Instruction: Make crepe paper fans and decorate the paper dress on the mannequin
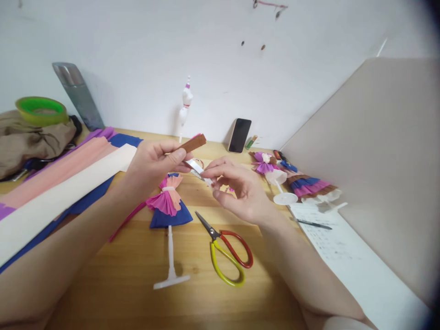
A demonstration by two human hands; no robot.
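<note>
Hands apart, the left hand [154,158] pinches a folded brown paper strip [193,143] above the pale wooden table [120,284], mid-scene; the right hand [240,188] reaches a shiny white strip [195,167], gripping or not, I can't tell. Red-and-yellow-handled metal scissors [214,235] lie nearer.

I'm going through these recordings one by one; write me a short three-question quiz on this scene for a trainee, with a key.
1. Multiple choice: what does the left hand hold?
A) a pen
B) a brown strip
C) a phone

2. True or false: the scissors on the table have one red handle and one yellow handle.

3. Short answer: what color is the lowest layer of the small dress on the white stand to the left of the scissors?

Key: 1. B; 2. True; 3. Blue
</note>
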